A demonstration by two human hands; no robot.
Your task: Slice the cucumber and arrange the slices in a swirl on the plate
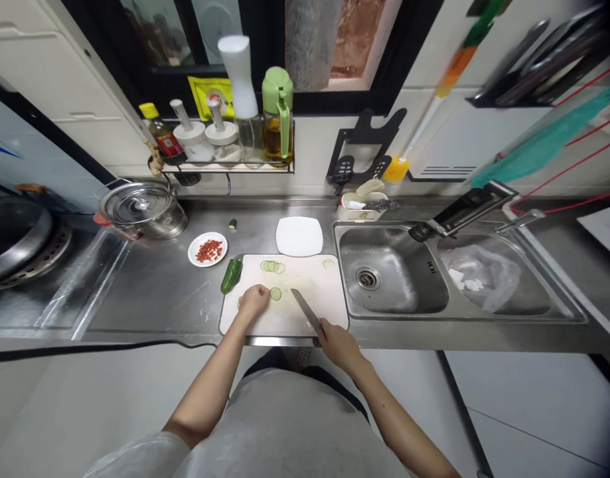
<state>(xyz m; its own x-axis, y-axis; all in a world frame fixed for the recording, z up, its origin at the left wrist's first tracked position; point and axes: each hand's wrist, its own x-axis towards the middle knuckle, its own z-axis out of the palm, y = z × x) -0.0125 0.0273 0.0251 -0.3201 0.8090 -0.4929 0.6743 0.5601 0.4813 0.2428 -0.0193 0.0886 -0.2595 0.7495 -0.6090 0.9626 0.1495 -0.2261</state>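
At the cutting board (pixel 312 273), the right hand (pixel 338 342) grips a kitchen knife (pixel 305 308); the left hand (pixel 255 300), grasp unclear, touches 1 cucumber slice (pixel 275 293).

On the board (pixel 329 292), a hand could pass between the knife (pixel 305 307) and the right edge, where only a thin slice (pixel 329 263) lies near the far corner. The right hand (pixel 336 342) blocks the near right corner, the left hand (pixel 255 300) the left part; a cucumber (pixel 231 276) crowds the far left corner and a square plate (pixel 299 236) the far edge. Bare steel runs along the bench's (pixel 135 285) front edge, left of the board; farther back stands a pot (pixel 165 222).
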